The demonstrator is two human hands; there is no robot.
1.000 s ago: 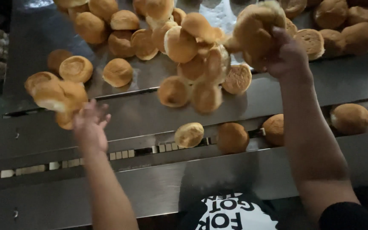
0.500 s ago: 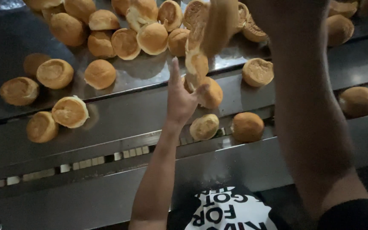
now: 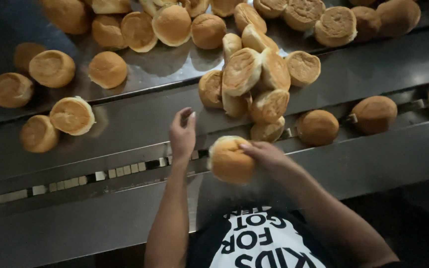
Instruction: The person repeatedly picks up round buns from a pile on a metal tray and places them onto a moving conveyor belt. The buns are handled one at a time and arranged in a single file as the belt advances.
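My right hand [image 3: 264, 155] grips a round golden bread bun [image 3: 230, 161] just above the near metal ledge, close to my chest. To its left my left hand [image 3: 182, 133] hovers over the narrow chain track [image 3: 100, 174], fingers loosely curled and holding nothing. Just beyond both hands, a pile of buns [image 3: 254, 84] leans down the sloped steel surface [image 3: 125, 124] toward the track.
Several more buns [image 3: 140, 30] lie scattered across the upper steel tray, with others at the left [image 3: 50, 69]. Two brown buns [image 3: 317, 127] [image 3: 374, 114] sit in the track to the right. A dark gap lies at lower right.
Both hands have come down from the upper pile toward my body. My right hand now holds a single bun low by the track, and the left hand has dropped beside it.
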